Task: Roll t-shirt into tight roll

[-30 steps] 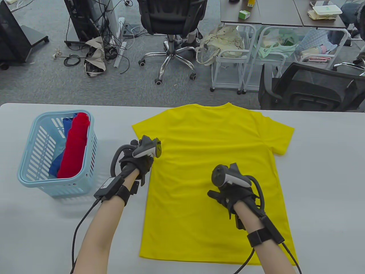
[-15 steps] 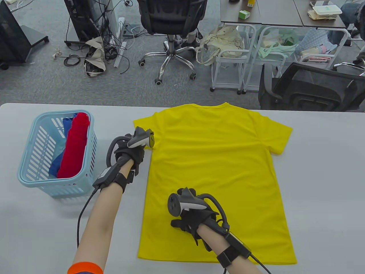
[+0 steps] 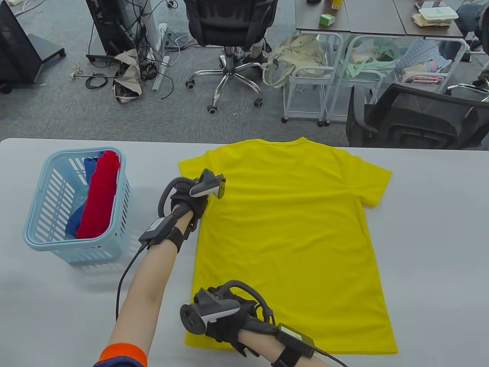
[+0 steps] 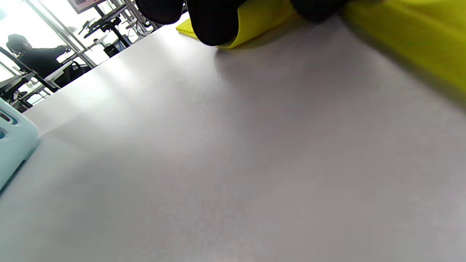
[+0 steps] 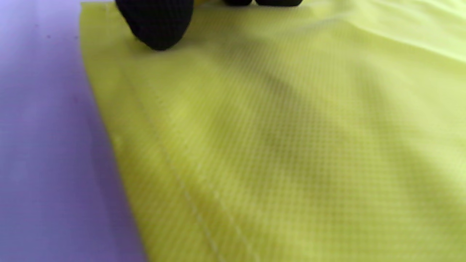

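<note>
A yellow t-shirt (image 3: pixel 290 237) lies flat on the grey table (image 3: pixel 439 229), neck at the far edge. My left hand (image 3: pixel 189 204) is at the shirt's left side, just below the left sleeve. In the left wrist view its fingers (image 4: pixel 214 22) pinch a lifted fold of the yellow fabric (image 4: pixel 255 22). My right hand (image 3: pixel 219 321) rests on the shirt's near-left hem corner. In the right wrist view a fingertip (image 5: pixel 156 25) presses on the flat fabric (image 5: pixel 291 145) next to its side edge.
A light blue basket (image 3: pixel 34 237) stands at the table's left and holds a red roll (image 3: pixel 101 191) and a blue roll (image 3: pixel 88 168). Its corner shows in the left wrist view (image 4: pixel 14 145). Office chairs and carts stand beyond the far edge.
My right hand has slid from the shirt's middle down and left to the near-left hem corner. My left hand shifted out to the sleeve and back to the shirt's left edge.
</note>
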Demonstrator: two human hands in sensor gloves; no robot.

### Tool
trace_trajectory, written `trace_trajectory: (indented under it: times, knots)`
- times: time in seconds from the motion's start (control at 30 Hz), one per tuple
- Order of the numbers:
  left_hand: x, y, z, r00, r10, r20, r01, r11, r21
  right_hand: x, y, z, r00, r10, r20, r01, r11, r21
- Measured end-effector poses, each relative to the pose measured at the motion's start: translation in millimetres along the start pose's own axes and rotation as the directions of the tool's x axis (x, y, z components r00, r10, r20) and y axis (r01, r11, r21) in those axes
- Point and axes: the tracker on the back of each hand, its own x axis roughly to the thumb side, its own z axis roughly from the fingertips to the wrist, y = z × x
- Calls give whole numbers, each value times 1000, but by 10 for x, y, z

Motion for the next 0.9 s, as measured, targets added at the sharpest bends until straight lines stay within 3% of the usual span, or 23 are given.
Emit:
trace_trajectory:
  times: [0.17,0.27,0.57,0.77,0.83,0.9]
  knots:
    - [86,78,20,1000,-3,12,2,994,108,26,4,15,1000,10,16,-10,999,-47]
    - [114,79,23,999,-25,24,22,993,116,28,20,23,999,16,38,-14,999,-52]
    - [-21,-38,40,996,-90,4,88,979,184,-49,-54,23,985,-137,104,142,989,-46]
    - [-494,65,203,988,-79,-131,110,961,253,4,-466,103,949,-226,222,262,954,-148]
    - [-678,157,306,982,-57,-181,107,954,281,-56,-649,199,895,-337,293,396,902,-172]
    - [-770,242,360,982,-19,-189,76,951,299,-149,-731,276,877,-363,313,433,881,-190]
